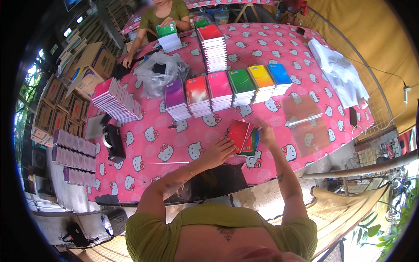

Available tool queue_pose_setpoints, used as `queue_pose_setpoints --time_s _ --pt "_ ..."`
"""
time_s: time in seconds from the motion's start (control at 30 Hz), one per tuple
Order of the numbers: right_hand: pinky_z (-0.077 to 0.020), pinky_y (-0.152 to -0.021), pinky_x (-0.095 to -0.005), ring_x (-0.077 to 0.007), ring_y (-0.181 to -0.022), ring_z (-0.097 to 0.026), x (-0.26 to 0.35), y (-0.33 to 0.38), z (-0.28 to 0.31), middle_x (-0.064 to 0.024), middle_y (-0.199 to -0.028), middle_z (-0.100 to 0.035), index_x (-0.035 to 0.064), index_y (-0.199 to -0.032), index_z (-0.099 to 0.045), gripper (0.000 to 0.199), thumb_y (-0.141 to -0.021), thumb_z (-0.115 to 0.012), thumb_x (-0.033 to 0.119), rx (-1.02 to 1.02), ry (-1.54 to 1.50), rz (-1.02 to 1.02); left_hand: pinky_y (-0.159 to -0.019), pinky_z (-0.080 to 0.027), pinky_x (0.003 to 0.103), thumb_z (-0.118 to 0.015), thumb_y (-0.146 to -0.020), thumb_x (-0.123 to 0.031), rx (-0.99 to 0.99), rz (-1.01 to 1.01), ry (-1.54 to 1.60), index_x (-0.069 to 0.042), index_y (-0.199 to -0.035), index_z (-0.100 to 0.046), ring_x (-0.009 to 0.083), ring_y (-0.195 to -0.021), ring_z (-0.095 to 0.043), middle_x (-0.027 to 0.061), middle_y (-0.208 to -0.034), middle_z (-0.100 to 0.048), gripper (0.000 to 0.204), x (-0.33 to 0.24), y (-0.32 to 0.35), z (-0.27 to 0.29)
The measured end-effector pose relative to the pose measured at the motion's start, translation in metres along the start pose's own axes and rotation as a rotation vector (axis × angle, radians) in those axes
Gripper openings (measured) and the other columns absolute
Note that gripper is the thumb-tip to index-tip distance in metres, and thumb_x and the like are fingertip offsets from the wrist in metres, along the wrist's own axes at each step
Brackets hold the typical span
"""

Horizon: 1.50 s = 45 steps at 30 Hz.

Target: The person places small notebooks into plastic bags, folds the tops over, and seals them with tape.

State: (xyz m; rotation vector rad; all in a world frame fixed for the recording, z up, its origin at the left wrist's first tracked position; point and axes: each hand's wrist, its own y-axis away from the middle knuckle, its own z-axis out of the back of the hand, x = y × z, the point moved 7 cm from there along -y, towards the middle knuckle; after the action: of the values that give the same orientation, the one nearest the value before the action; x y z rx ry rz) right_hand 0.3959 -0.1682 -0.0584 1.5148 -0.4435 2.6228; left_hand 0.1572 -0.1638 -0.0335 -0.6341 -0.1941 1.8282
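A small fanned bunch of notebooks (239,134), with red, pink, green and blue covers, sits between my two hands near the table's front edge. My left hand (221,151) closes on the left edge of the red one. Curled at the upper right of the bunch, my right hand (265,132) grips the notebooks' other side. Just beyond stands a row of spiral notebook stacks: purple (175,93), red (197,91), pink (219,84), green (241,81), yellow (261,77) and blue (279,74).
A taller red notebook stack (211,32) rises behind the row. Left are a leaning pink stack (112,94), a plastic bag (152,81) and a black tape dispenser (114,144). Clear plastic sheets (305,126) lie right. Across the table, a co-worker's hand (167,22) touches a green-topped stack (169,40).
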Motion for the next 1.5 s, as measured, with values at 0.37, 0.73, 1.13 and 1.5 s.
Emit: queue_pose_setpoints --time_s 0.37,0.73,1.13,1.5 --pt "-0.0375 -0.107 -0.0506 -0.0276 -0.118 -0.057 0.041 -0.126 0.068 -0.0113 -0.114 -0.064 0.008 -0.117 -0.063 0.034 -0.084 -0.054 0.001 -0.333 0.865 0.405 -0.079 -0.054 0.041 -0.064 -0.084 -0.008 -0.267 0.03 -0.395 -0.002 -0.116 -0.065 0.0327 -0.086 -0.066 0.0174 -0.098 -0.068 0.032 0.092 -0.196 0.024" --pt "-0.0467 -0.092 -0.042 -0.0242 -0.1 -0.059 0.016 0.059 -0.027 -0.0092 -0.105 -0.058 0.0062 -0.118 -0.062 0.034 -0.087 -0.068 0.019 -0.295 -0.099 0.006 -0.063 -0.052 0.047 -0.059 -0.093 -0.041 -0.081 0.262 0.005 -0.003 -0.088 -0.063 0.0367 -0.071 -0.066 0.0182 -0.081 -0.066 0.039 0.033 -0.119 0.01" --pt "-0.046 -0.095 -0.0312 -0.02 -0.115 -0.053 -0.011 0.045 -0.074 -0.0135 -0.132 -0.05 0.0046 -0.152 -0.022 0.074 -0.089 -0.06 0.001 -0.266 -0.382 -0.298 -0.087 -0.047 0.052 -0.065 -0.09 -0.028 -0.12 0.706 0.274 0.003 -0.119 -0.057 0.0439 -0.101 -0.06 0.0268 -0.109 -0.062 0.044 0.066 -0.03 -0.022" --pt "-0.0486 -0.092 -0.0326 -0.0217 -0.112 -0.055 -0.019 0.021 -0.09 -0.0132 -0.128 -0.052 0.0024 -0.145 -0.035 0.074 -0.081 -0.072 0.003 -0.119 -0.342 -0.251 -0.078 -0.051 0.049 -0.072 -0.082 -0.028 -0.439 1.119 -0.271 -0.001 -0.102 -0.066 0.0372 -0.086 -0.066 0.0186 -0.09 -0.067 0.034 0.216 0.034 0.187"
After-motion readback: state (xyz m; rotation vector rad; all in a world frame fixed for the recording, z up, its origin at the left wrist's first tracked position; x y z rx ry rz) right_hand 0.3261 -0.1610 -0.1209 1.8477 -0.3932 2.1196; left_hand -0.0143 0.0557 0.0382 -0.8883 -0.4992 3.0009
